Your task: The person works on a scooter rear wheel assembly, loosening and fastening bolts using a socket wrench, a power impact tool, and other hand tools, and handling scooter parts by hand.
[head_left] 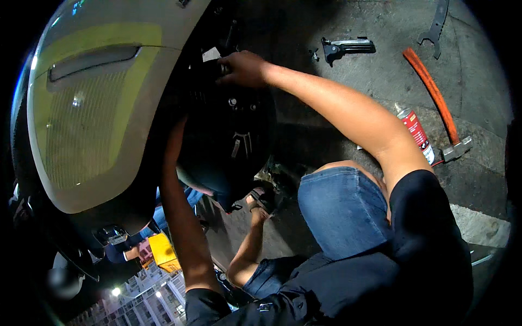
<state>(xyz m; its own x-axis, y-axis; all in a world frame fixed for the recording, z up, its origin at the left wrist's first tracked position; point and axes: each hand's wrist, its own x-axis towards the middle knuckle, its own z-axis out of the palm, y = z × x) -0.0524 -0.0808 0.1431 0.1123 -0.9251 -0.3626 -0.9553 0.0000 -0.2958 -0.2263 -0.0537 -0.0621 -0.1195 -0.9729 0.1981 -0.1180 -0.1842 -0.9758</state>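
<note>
A grey and pale-yellow vehicle body panel (pixel 109 136) fills the upper left. Beside it is a dark underside assembly (pixel 234 125) with bolts and a bracket. My right hand (pixel 242 70) reaches onto its upper part, fingers curled at something I cannot make out. My left forearm rises along the panel's edge, and my left hand (pixel 178 124) disappears into shadow there, its fingers hidden. On the ground at the right lie an orange-handled hammer (pixel 429 87), a red and white spray can (pixel 416 133), a flat wrench (pixel 432 35) and a black tool with a metal bar (pixel 345 51).
My bent knee in jeans (pixel 342 212) and my sandalled foot (pixel 255 201) are below the assembly. At the lower left, another person's arm (pixel 130 252) shows near a yellow box (pixel 163 251). A pale curb strip (pixel 478 225) crosses the ground at the right; lit buildings (pixel 141 299) show beyond.
</note>
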